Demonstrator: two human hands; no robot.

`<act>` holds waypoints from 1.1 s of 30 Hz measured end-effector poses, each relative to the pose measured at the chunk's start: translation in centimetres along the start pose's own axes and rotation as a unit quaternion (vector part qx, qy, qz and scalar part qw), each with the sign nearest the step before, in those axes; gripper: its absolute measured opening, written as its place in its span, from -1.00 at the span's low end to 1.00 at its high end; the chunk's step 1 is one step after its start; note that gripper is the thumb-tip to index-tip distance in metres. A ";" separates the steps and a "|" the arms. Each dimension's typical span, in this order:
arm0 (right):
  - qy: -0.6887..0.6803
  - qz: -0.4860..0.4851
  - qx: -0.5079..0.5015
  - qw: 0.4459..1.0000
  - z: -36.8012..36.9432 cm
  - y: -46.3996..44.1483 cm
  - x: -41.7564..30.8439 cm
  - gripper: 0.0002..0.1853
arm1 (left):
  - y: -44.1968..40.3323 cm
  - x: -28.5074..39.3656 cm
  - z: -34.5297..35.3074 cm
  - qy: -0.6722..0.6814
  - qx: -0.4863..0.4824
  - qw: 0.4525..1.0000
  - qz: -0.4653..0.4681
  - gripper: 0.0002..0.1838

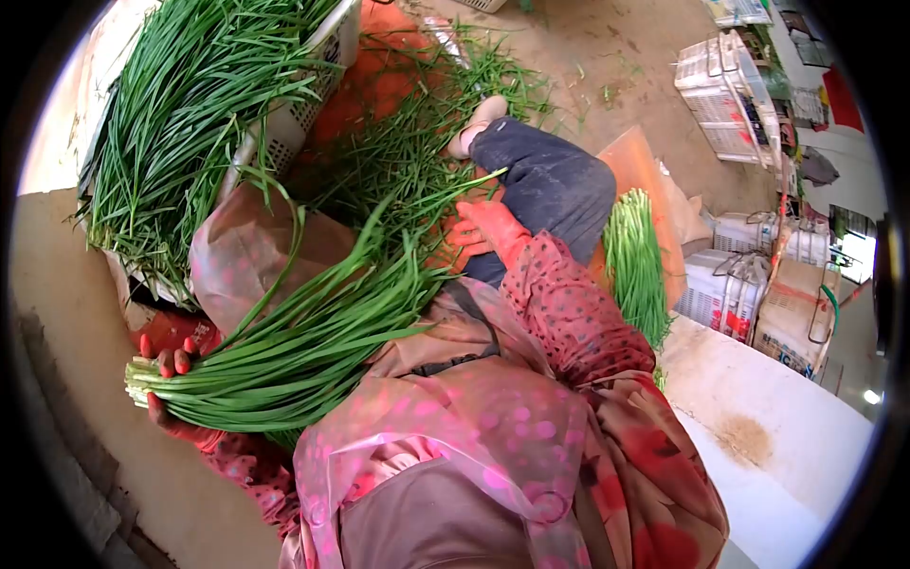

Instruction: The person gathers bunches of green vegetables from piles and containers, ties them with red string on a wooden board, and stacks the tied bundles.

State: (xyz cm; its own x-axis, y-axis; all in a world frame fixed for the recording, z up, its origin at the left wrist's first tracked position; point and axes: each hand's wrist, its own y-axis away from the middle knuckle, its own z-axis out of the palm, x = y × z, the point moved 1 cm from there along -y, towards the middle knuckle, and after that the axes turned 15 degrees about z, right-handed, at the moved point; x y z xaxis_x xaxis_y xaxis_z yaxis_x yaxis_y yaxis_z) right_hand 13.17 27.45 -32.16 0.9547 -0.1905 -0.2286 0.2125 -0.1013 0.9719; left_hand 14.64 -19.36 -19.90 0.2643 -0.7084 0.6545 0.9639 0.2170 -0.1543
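Note:
My left hand (171, 365), in a red glove, is wrapped around the pale cut ends of a thick bunch of garlic chives (313, 365). The long green leaves lie across my lap and apron, with their tips pointing up and to the right. My right hand (488, 230), also in a red glove, is stretched out beside my dark-trousered leg (550, 175). Its fingers are spread and nothing shows in them. Beneath and beyond it, loose chive trimmings (398, 142) are scattered over an orange sheet.
A white plastic crate (289, 128) heaped with chives stands at upper left. To my right, a neat chive bunch (635, 256) lies on an orange sheet by a white slab (739, 417). White crates (720, 100) and a cardboard box (796, 308) stand farther right.

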 end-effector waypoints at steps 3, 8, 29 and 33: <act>-0.059 0.058 -0.044 0.996 -0.3 -5.9 0.8 -0.21 | -0.8 -0.3 0.8 -0.026 0.011 0.999 0.016 -0.22; -0.023 -0.143 0.272 0.951 -2.8 -15.9 -1.1 -0.56 | -1.0 -1.1 2.2 -0.060 -0.008 0.998 -0.003 -0.20; 0.325 -0.456 -0.237 0.794 15.4 21.2 -5.4 -0.51 | -2.4 -2.8 16.4 -0.137 -0.119 0.976 -0.120 -0.37; 0.370 -0.417 -0.242 0.794 16.5 22.3 -4.7 -0.43 | -0.6 -2.1 16.9 -0.122 -0.124 0.980 -0.095 -0.36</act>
State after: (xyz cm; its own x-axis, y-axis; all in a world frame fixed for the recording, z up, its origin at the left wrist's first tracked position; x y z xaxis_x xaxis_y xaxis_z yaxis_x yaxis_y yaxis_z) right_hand 10.02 10.01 -10.32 0.2633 0.3901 -0.8823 0.7195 0.5299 0.4489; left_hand 12.98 -6.69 -8.66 0.0934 -0.5325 0.8413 0.9811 -0.0946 -0.1688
